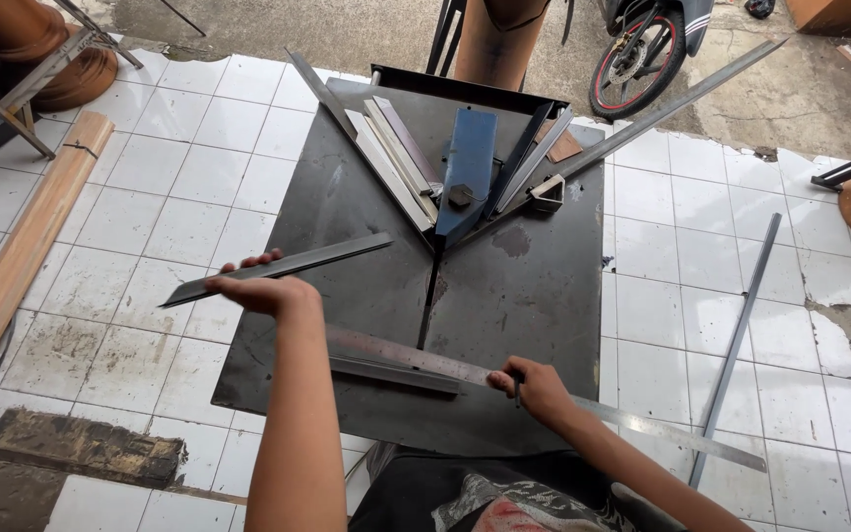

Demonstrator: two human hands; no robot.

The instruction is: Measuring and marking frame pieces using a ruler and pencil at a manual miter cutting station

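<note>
A: What is the right hand (536, 386) doing?

B: It is closed around a dark pen (518, 390), fingers pinched on it, tip pointing down. The hand rests on a long steel ruler (544, 394), which runs out to both sides of it, slanting across the near edge of a dark steel plate (524, 296). Just left of the hand, touching the ruler's near side, lies a short grey metal strip (396, 374)

A: And the left hand (260, 289)?

B: It sits farther out and well left of the right one, fingers wrapped on a long flat bar (278, 268) cut to a point at one end. The bar is lifted off the surface, reaching past the hand both ways, its far end over the plate, its pointed end over white floor tiles (130, 335)

A: What lies beyond the hands?

B: Ahead of both, on the far part of the plate, a V-shaped jig holds several strips fanned out, with a blue block (470, 172) in the middle. Right of the right hand a thin grey rod (741, 325) lies on the tiles. Far left of the left hand lies a wooden plank (22, 246). Beyond the plate a motorbike wheel (637, 49) stands on concrete
</note>
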